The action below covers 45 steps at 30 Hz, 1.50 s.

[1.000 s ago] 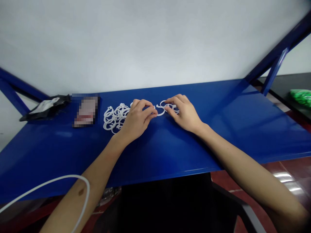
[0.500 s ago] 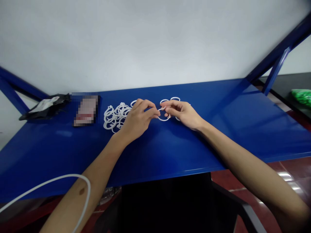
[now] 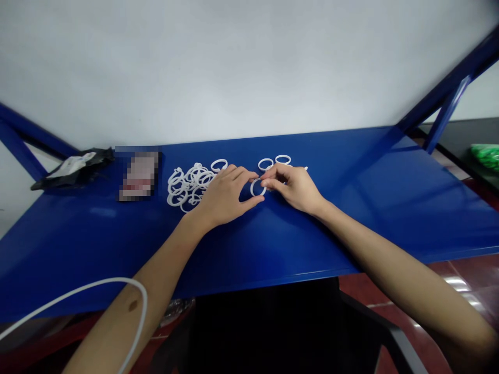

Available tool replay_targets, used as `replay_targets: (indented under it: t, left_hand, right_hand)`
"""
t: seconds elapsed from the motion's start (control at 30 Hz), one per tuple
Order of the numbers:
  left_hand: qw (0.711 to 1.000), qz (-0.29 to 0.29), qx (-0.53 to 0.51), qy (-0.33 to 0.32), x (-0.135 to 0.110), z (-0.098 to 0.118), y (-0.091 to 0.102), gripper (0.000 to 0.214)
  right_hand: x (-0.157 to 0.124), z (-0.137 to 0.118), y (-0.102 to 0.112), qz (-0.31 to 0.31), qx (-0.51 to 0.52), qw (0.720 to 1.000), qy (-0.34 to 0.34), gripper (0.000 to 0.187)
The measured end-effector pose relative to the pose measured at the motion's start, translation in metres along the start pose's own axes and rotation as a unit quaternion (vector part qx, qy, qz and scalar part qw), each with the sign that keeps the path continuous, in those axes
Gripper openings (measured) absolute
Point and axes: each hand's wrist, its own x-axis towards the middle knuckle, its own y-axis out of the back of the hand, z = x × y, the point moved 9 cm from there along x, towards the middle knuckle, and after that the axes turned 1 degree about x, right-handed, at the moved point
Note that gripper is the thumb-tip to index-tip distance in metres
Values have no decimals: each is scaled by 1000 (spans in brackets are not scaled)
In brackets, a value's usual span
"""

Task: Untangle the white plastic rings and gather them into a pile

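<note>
Several things line the back of the blue table [image 3: 390, 182]. Farthest left, at about nine o'clock from the hands, lies a black pouch [image 3: 95, 157] with a white label [image 3: 72, 165] (its print is too small to read). Next comes a blurred patch [image 3: 139, 175] with nothing legible on it. Then comes a tangled heap of white rings [image 3: 187, 187], with a single ring [image 3: 219, 165] just beside it at one o'clock.

The left hand [image 3: 224, 197] rests against the heap's right edge. Its index finger and thumb are spread in an open curve around the left side of a white ring [image 3: 258, 187]; whether they actually press it I cannot tell. That ring is near the table's middle, between both hands. The right hand [image 3: 298, 188] pinches the ring's upper right rim between thumb and index fingertip.

At twelve o'clock from the pinch, two closed rings [image 3: 265, 164] lie flat, side by side. Far right, at three o'clock, a green bundle [image 3: 485, 155] sits on a dark surface off the table.
</note>
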Motion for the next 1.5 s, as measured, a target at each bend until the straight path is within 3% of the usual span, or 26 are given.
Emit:
replay_targets:
  t: [0.13,0.27,0.33,0.53,0.73,0.93,1.07,1.2,1.33,1.5]
  left_hand:
    - [1000,4,14,9,0,-10,3,38]
    - [984,126,96,86,-6,-51,22,29]
    - [975,159,118,99,-11,-67,25,25]
    - [971,125,121,161,-16,-94,13,16]
    - [968,154,127,153,-16,-90,18,15]
    - [971,180,121,99,-11,-65,24,23]
    - [986,153,54,37,-3,-37,26,28]
    - [988,120,-92,28,-1,-17,23,23]
    - [968,61,-223,94,-2,-22,5,17]
    - [936,63,-306,161,-4,-37,-4,23]
  right_hand:
    - [0,-7,4,19,-52,998,35,14]
    - [1,-11,15,58,-82,994,38,14]
    - [2,-14,22,77,-95,992,40,14]
    - [3,-16,35,126,-171,975,65,14]
    - [6,4,39,109,-370,923,-10,12]
    - [5,-5,44,137,-438,887,61,15]
    - [1,-27,28,99,-387,908,128,22]
    - [-10,-49,-5,-13,-271,943,192,29]
    - [-13,-48,-14,-24,-153,974,165,25]
    - [-9,-37,-11,-6,-89,990,113,9]
